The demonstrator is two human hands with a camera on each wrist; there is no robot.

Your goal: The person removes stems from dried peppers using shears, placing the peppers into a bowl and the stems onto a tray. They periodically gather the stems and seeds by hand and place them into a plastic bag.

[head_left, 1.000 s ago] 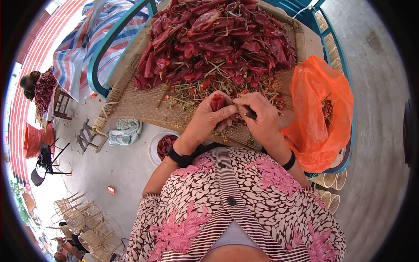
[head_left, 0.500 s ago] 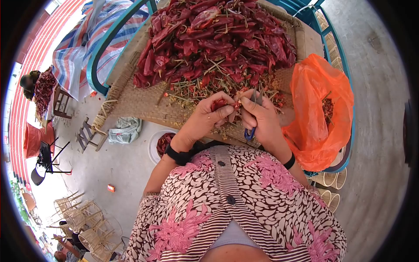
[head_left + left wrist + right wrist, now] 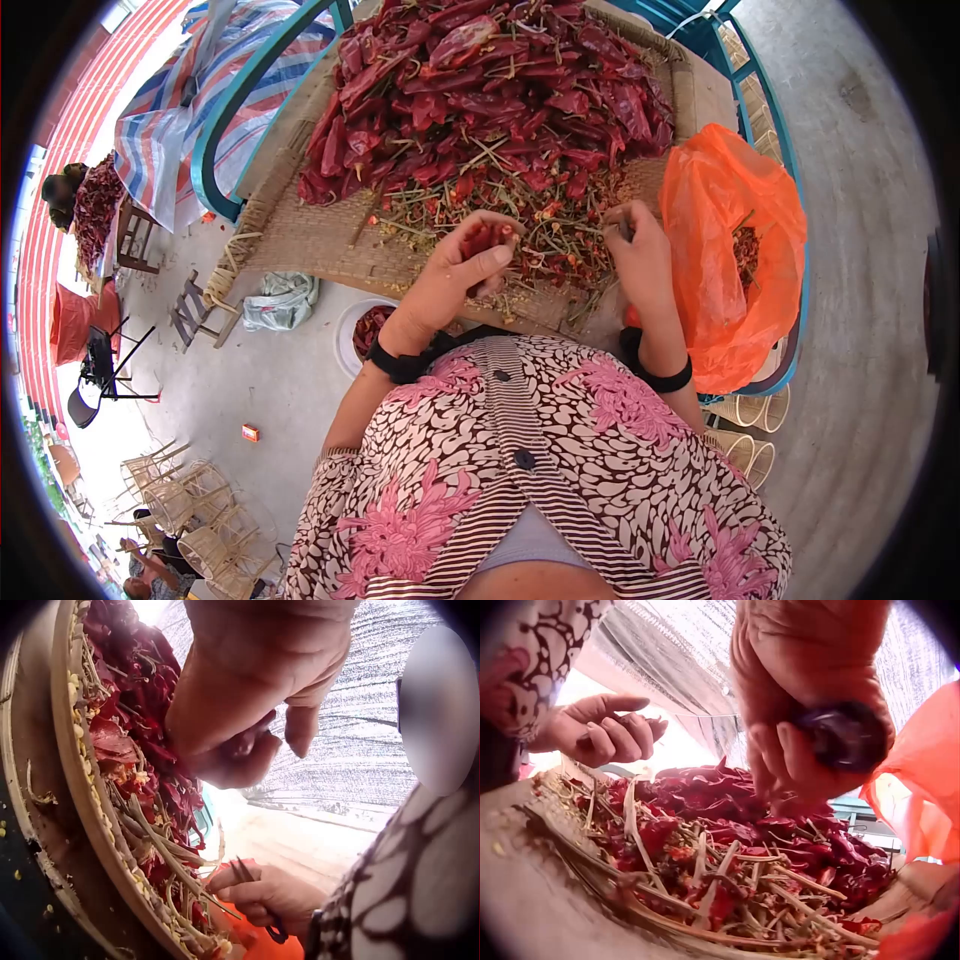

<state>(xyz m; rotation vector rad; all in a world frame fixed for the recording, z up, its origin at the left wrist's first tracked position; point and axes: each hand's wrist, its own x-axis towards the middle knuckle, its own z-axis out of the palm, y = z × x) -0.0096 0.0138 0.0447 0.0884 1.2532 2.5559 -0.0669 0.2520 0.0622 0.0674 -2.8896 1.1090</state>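
Note:
My left hand (image 3: 462,268) curls round dried red chili peppers (image 3: 482,240) above the near edge of the woven surface. In the left wrist view its fingers hide most of them. To the right, my right hand (image 3: 642,255) holds small scissors (image 3: 244,871) in its palm. Their dark blue handle (image 3: 847,736) shows large in the right wrist view, and the blades point out past the fingers. Below the hands lie cut stems and seeds (image 3: 555,235). A big heap of dried red chilies (image 3: 500,90) rises behind them.
An orange plastic bag (image 3: 735,260) with scraps inside stands close to my right forearm. A white bucket (image 3: 347,340) with red chilies is on the floor, below my left forearm. A teal metal frame (image 3: 205,150) borders the woven surface (image 3: 310,240). Wicker stools (image 3: 190,500) stand lower left.
My right hand, with the scissors, has moved away from the left hand to the right, over the stems. The left hand still grips chilies, having shifted slightly left.

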